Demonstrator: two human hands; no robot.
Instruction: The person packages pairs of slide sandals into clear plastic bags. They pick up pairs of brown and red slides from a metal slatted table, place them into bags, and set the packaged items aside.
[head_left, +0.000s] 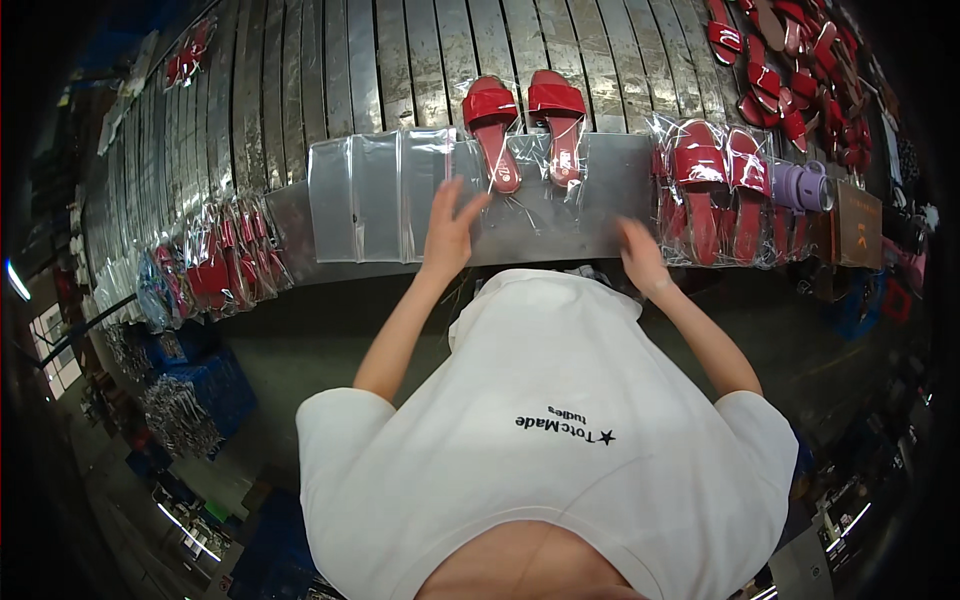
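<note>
Two red sandals (491, 104) lie before me across the slats (400, 60) and grey ledge (620, 175), heels toward me. My left hand (452, 230) reaches up beside the clear bags (385, 195), thumb and forefinger spread in a V near the left heel. My right hand (644, 258), forearm slanting inward, blurs at the ledge's near edge; whether its fingers pinch, I cannot tell. Bagged sandals (699, 155) sit to its right.
</note>
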